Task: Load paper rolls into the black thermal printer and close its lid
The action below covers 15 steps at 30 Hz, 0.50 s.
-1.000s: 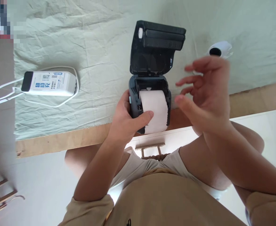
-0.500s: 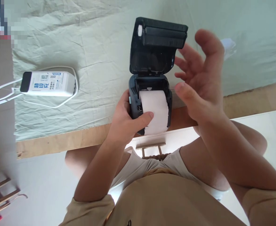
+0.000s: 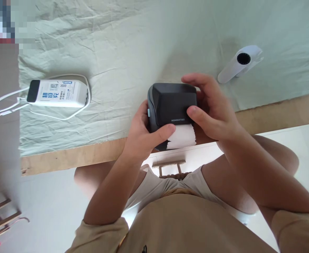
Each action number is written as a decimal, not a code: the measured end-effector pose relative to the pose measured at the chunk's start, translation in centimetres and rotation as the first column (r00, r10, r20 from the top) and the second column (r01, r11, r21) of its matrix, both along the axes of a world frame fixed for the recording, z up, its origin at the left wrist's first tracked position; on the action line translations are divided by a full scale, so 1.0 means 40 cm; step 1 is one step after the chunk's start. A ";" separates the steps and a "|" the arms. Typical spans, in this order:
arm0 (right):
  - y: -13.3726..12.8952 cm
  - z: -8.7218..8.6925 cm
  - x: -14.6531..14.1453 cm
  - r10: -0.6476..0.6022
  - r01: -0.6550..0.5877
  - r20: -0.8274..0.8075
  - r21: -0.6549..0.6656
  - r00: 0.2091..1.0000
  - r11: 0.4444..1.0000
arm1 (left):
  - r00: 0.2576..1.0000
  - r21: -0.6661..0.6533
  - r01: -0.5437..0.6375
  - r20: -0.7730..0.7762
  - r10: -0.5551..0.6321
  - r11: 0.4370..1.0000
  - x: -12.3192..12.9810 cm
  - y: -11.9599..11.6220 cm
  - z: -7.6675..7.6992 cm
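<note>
A dark label printer (image 3: 177, 102) with its lid closed is held over the table's front edge. From its front sticks out a white paper strip (image 3: 182, 136) with a ragged edge. My left hand (image 3: 146, 130) grips the printer's left side, its thumb resting on the paper strip. On the right side, my right hand (image 3: 214, 109) is wrapped round the printer, thumb by the lid's front corner and a finger reaching past its back edge. The undersides of the printer and most of the gripping fingers are hidden.
A white power strip (image 3: 58, 93) with looped cables lies at the left on the green tablecloth (image 3: 112, 63). A white cylindrical object with a dark round end (image 3: 235, 65) lies to the right. The wooden table edge (image 3: 72, 156) runs before my knees; wooden stools (image 3: 1, 221) are below.
The printer's raised lid has swung down shut, covering the paper roll inside. My right hand has moved from beside the lid down onto the printer's right side. My left hand keeps its hold.
</note>
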State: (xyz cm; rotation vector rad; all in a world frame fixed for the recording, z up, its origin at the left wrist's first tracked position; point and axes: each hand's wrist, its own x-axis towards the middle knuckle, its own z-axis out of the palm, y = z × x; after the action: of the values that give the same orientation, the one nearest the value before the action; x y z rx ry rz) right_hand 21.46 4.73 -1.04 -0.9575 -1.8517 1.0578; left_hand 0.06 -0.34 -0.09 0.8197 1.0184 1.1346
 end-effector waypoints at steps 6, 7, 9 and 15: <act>0.007 0.013 0.003 0.084 -0.079 0.049 -0.094 0.995 0.992 | 0.999 -0.036 -0.024 0.046 0.025 0.999 0.008 -0.003 0.003; 0.007 0.012 0.003 0.083 -0.077 0.059 -0.102 0.995 0.992 | 0.998 -0.041 -0.022 0.061 0.025 0.999 0.008 -0.003 0.004; 0.008 0.007 0.003 0.066 -0.061 0.064 -0.073 0.996 0.995 | 0.997 -0.047 -0.024 0.079 0.028 0.999 0.011 -0.002 0.008; 0.012 -0.012 0.003 0.042 -0.046 0.079 0.043 0.996 0.998 | 0.983 -0.123 -0.103 0.137 0.119 0.987 0.032 0.004 0.016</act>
State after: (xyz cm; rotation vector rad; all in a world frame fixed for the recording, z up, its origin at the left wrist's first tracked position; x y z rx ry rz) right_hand 21.59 5.20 -1.52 -0.9472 -1.9600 1.0133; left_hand 1.36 -0.19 0.54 0.5865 1.0089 1.2002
